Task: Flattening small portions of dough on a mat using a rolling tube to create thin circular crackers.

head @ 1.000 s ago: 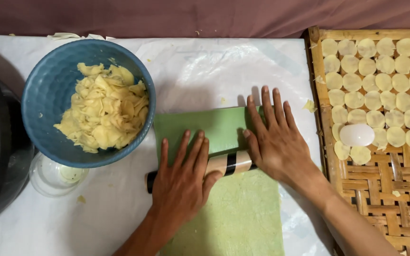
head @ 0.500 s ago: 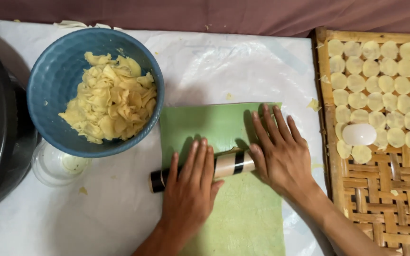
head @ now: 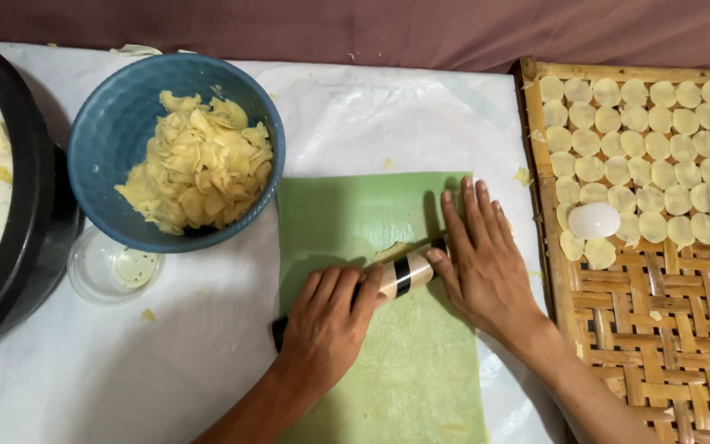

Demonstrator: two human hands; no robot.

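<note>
- Your left hand (head: pixel 329 325) lies flat, palm down and fingers together, on the near end of a short roller (head: pixel 396 279); it presses on it and does not close around it.
- Your right hand (head: pixel 486 263) lies flat as well, fingers stretched out and slightly spread, on the far end of the same roller.
- The roller is a cream cylinder with black bands, and only its middle shows between your two hands, plus a dark tip by your left wrist. It lies at a slant across the green sheet (head: pixel 388 362).
- The green sheet is a pale, matte rectangle spread on the white cloth (head: pixel 125 378), with a lighter smear under the roller.
- Just left of the sheet stands a blue bowl (head: pixel 104 144) holding a heap of pale yellow, thin, crinkled dough pieces (head: pixel 199 164).
- In front of the bowl sits a small clear dish (head: pixel 112 267) with a thin film of liquid in it.
- At the far left edge is a big black pot (head: pixel 30 222) with white contents, mostly out of frame.
- To your right lies a woven bamboo tray (head: pixel 659 329) whose upper half carries rows of small, flat, pale round discs (head: pixel 651 148).
- A white egg-shaped object (head: pixel 593 220) rests on the tray at the lower left of the discs.
</note>
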